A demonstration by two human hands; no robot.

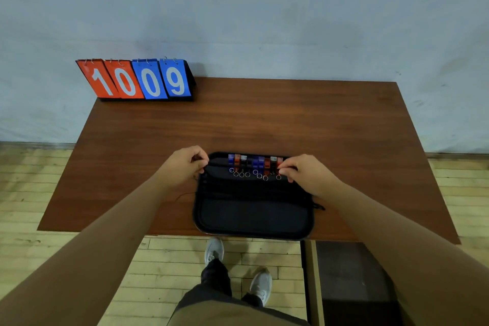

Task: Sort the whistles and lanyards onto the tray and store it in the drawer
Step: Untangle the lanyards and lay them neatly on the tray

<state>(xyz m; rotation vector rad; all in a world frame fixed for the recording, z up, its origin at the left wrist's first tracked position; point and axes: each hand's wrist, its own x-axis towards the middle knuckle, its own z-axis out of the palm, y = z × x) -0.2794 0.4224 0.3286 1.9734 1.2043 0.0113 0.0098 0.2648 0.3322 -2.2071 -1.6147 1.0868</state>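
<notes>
Looking at whistles [255, 163] standing side by side along far strip of tray [254, 214], row running left to right, rings [247, 174] hanging on the near side toward the body. Seeing tray lying flat at near edge of table [264, 119], long axis also left to right, near rim just overhanging. Noting thin cord [182, 194] trailing off tray's left side; lanyard or not, cannot tell.

Bracketing the row from both ends: left hand [185, 164] at far-left corner, right hand [301, 171] at far-right end, about equally near. Pinching tray's far-left rim with left fingers curled tight against thumb. Curling right fingers [284, 170] down over the last red whistle, touching it; gripping that whistle or the rim under it, cannot tell.

Judging sorting nearly done, with storing not yet done. Spotting open drawer [349, 272] below table's near-right corner, so likely needing a lift toward the body and right, keeping tray level to avoid tipping the row. Ignoring scoreboard [137, 79] at far left.
</notes>
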